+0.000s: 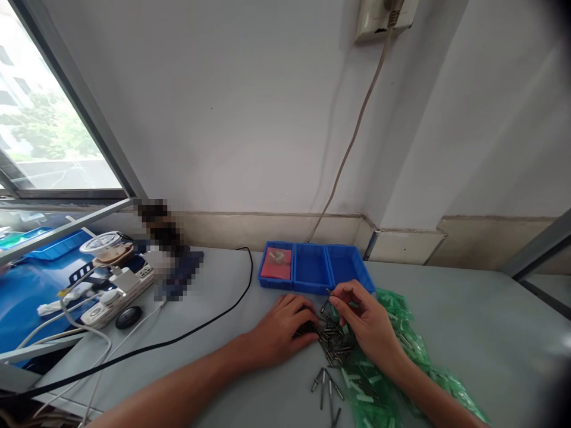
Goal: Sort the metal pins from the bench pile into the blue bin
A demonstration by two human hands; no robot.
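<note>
A heap of small metal pins [335, 345] lies on the grey table in front of me. My left hand [283, 331] rests at the heap's left edge, its fingers loosely curved and its thumb apart, with pins lying in the gap. Above the heap, my right hand [363, 324] pinches one small metal pin [329, 292] between thumb and fingertips. Several loose pins [329, 389] are spread nearer to me. Green plastic bags [372, 386] with pins and pale pieces in them lie under and beside my right forearm.
Behind my hands stands a blue three-compartment tray [311, 288]; its left compartment holds a red packet [275, 265] with small pale pieces. A black cable [196, 331] crosses the table's left side. Further left are a power strip [118, 295] and a black mouse [128, 317].
</note>
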